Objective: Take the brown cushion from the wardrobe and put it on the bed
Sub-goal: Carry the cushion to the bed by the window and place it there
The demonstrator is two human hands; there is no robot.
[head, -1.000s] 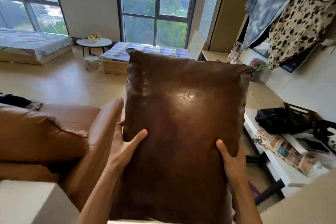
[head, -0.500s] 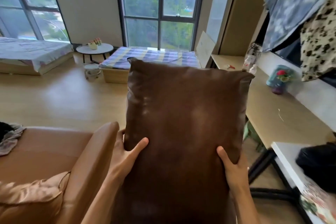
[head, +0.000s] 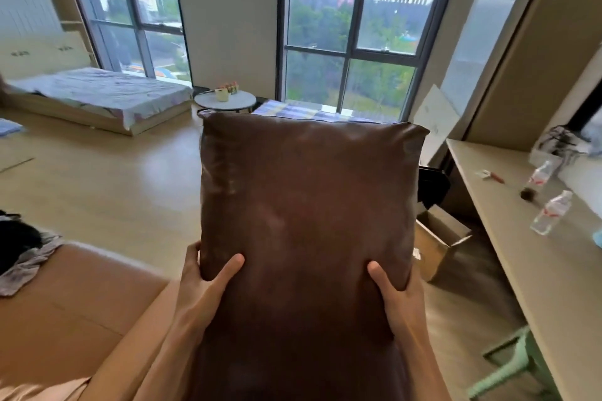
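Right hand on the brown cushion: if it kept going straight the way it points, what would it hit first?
The right hand grips the brown cushion, which would travel with it. Ahead looks like bare floor, then probably the checked bed under the window; depth is unclear.

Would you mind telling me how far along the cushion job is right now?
Done: the brown cushion is out, held upright in the air. In hand: the left hand and right hand grip its lower side edges. Left: setting it down; the pale-sheeted bed lies across the floor at left, a checked bed beyond the cushion's top edge.
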